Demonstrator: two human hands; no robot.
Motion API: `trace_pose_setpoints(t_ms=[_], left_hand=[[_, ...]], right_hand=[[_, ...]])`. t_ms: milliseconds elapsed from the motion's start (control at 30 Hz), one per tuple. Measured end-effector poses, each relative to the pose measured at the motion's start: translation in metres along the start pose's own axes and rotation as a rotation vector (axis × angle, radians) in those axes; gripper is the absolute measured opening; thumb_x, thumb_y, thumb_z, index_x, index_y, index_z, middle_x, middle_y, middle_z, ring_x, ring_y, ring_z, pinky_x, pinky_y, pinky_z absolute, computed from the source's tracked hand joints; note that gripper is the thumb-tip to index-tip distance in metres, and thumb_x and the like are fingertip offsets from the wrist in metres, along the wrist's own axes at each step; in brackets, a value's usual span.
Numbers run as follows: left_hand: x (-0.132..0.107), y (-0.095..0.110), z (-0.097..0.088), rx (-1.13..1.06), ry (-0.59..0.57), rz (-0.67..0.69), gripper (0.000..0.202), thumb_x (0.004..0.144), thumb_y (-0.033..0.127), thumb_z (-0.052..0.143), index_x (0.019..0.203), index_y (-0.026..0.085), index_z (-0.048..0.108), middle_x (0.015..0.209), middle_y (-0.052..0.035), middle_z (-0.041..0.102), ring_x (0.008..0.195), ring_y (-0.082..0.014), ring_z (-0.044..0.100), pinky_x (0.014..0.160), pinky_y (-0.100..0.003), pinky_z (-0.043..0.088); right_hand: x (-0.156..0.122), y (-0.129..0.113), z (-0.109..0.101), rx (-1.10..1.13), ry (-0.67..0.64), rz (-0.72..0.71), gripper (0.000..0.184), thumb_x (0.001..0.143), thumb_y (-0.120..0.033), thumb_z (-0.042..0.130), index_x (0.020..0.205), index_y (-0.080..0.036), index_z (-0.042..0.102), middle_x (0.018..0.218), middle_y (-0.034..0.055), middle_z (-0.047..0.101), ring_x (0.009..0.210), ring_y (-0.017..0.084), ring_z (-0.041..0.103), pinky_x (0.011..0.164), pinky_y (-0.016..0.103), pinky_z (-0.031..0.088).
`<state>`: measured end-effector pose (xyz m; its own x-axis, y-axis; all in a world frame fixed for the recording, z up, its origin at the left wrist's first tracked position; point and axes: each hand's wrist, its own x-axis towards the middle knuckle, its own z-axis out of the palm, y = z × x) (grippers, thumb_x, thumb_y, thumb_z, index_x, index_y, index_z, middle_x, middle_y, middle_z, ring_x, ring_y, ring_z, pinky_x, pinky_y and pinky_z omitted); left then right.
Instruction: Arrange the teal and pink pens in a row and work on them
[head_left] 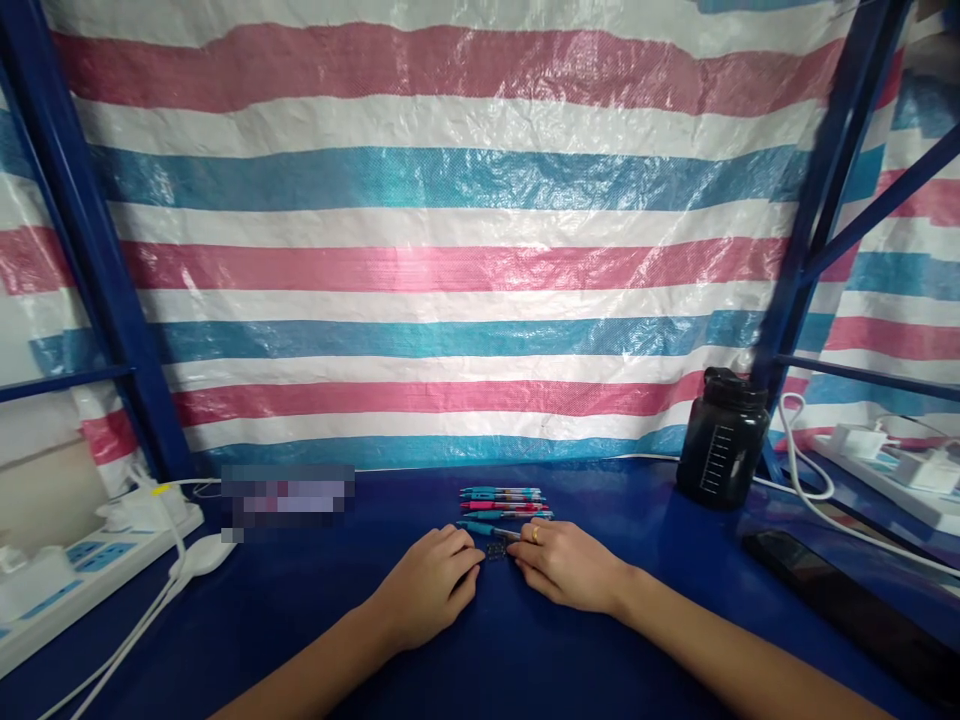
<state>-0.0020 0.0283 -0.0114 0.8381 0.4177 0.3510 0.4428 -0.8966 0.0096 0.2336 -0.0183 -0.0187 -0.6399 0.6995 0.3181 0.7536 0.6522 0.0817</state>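
Before the table's [600, 665] back edge, my right hand [566, 565] is at a pen [486, 528], my left hand [439, 578] beside a dark piece [496, 550]; I can't tell either grip. Pen handling seems underway; next wants lightness.

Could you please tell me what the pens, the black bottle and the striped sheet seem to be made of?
The pens: probably smooth, hard plastic, judging by their slim, brightly coloured barrels. The black bottle: glossy, likely plastic, given its highlights, though glass is possible. The striped sheet: shiny, apparently woven plastic, creased with glints.
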Motion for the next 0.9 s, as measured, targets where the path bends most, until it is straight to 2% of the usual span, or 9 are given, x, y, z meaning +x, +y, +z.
trace_pose_setpoints(t_ms=[333, 467, 667, 900], left_hand=[[0.0000, 0.0013, -0.0038, -0.010, -0.013, -0.026, 0.027, 0.092, 0.020, 0.045, 0.112, 0.018, 0.063, 0.098, -0.0068, 0.061, 0.090, -0.0220, 0.056, 0.080, -0.035, 0.046], [-0.0004, 0.0004, -0.0038, -0.023, 0.005, 0.002, 0.029, 0.093, 0.020, 0.044, 0.114, 0.019, 0.063, 0.098, -0.0065, 0.061, 0.088, -0.0213, 0.055, 0.077, -0.033, 0.046], [-0.0010, 0.0000, -0.0030, -0.027, -0.013, -0.004, 0.029, 0.092, 0.019, 0.045, 0.115, 0.018, 0.062, 0.099, -0.0065, 0.061, 0.089, -0.0219, 0.055, 0.081, -0.035, 0.046], [-0.0011, -0.0007, -0.0029, -0.038, 0.016, 0.022, 0.029, 0.094, 0.021, 0.043, 0.115, 0.019, 0.063, 0.098, -0.0061, 0.062, 0.088, -0.0208, 0.055, 0.079, -0.033, 0.045]], right_hand=[[0.0001, -0.0038, -0.0032, -0.043, -0.032, 0.031, 0.024, 0.095, -0.020, 0.042, 0.106, -0.015, 0.063, 0.088, 0.0068, 0.068, 0.070, 0.018, 0.065, 0.061, 0.026, 0.047], [0.0003, -0.0048, -0.0034, -0.060, -0.033, 0.028, 0.025, 0.094, -0.019, 0.042, 0.109, -0.015, 0.062, 0.089, 0.0072, 0.069, 0.070, 0.019, 0.067, 0.059, 0.026, 0.046], [0.0007, -0.0060, -0.0055, -0.061, -0.046, 0.028, 0.025, 0.095, -0.020, 0.042, 0.110, -0.016, 0.062, 0.090, 0.0064, 0.070, 0.071, 0.019, 0.067, 0.059, 0.027, 0.046], [0.0003, -0.0045, -0.0034, -0.070, -0.036, 0.025, 0.024, 0.095, -0.019, 0.042, 0.108, -0.017, 0.061, 0.089, 0.0057, 0.070, 0.069, 0.018, 0.067, 0.057, 0.027, 0.045]])
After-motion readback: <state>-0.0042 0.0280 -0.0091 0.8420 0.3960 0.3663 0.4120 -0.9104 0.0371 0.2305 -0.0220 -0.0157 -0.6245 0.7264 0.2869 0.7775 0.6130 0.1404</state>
